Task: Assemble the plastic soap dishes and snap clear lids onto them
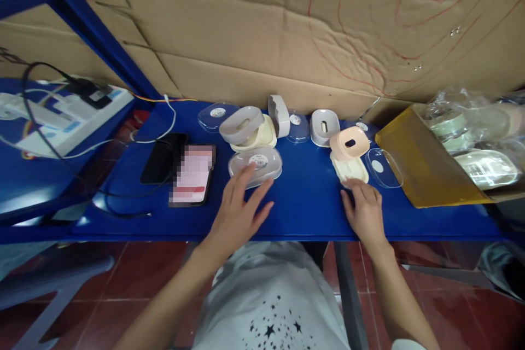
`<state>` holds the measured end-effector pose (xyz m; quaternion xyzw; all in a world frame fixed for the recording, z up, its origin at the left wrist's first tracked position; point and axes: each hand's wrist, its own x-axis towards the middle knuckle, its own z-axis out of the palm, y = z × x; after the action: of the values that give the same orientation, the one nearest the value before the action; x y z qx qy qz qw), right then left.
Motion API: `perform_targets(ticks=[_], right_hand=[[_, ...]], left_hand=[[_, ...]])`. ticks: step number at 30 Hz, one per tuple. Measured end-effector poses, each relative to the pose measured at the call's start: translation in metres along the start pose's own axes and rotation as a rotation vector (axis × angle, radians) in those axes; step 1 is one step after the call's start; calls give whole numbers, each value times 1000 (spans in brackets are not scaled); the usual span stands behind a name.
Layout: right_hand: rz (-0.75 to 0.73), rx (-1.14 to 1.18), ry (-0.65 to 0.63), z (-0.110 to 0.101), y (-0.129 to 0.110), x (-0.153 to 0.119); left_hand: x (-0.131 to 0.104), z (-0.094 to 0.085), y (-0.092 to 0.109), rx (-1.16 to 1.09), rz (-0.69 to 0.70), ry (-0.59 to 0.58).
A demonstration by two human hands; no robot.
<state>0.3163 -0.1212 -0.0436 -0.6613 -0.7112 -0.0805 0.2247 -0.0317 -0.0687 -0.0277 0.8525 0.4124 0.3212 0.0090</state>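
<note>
My left hand (238, 205), fingers spread, rests over a grey oval box with a clear lid (268, 160) and a round label. Its fingertips touch the lid. At the right, my right hand (366, 209) has its bent fingers and thumb at the near edge of a cream tray (351, 168). A peach slotted box (356, 140) leans on the tray's far end. Behind the left hand, a grey slotted box (237, 128) lies tilted on another cream tray (266, 134). One grey piece (279, 116) stands on its side near them.
A grey-white slotted box (325, 127) and clear lids (384, 168) lie along the cardboard wall (229, 38). An open carton (400, 161) of bagged boxes stands right. Left are a phone (192, 175), a black device (158, 161), cables and a power strip (88, 126). The blue table (303, 213) ends close to my body.
</note>
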Motion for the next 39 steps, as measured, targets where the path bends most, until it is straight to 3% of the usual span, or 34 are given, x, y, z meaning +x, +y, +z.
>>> perform_targets(ticks=[5, 8, 10, 14, 17, 19, 23, 27, 32, 36, 39], right_hand=[[-235, 276, -260, -19, -45, -24], [-297, 397, -351, -25, -52, -17], [-271, 382, -287, -20, -38, 1], [-141, 61, -52, -3, 12, 49], [-150, -38, -29, 1, 28, 65], [-179, -26, -30, -3, 16, 59], [-330, 81, -73, -11, -44, 22], [-501, 191, -193, -9, -95, -2], [-548, 238, -282, -1, -120, -1], [-583, 319, -287, -5, -104, 5], [-315, 213, -127, -9, -48, 14]], left_hand=[[-7, 12, 27, -68, 208, -209], [-6, 18, 32, -75, 271, -291], [-4, 19, 32, -80, 278, -326], [-7, 14, 30, -106, 236, -310], [-16, 10, 28, -140, 165, -224], [-23, 9, 26, -172, 80, -166], [-30, 11, 23, -261, -47, -82], [-29, 14, 21, -259, -15, -59], [-32, 13, 14, -160, 13, -104], [-36, 7, 10, -225, 19, -185], [-36, -2, 8, -191, 26, -212]])
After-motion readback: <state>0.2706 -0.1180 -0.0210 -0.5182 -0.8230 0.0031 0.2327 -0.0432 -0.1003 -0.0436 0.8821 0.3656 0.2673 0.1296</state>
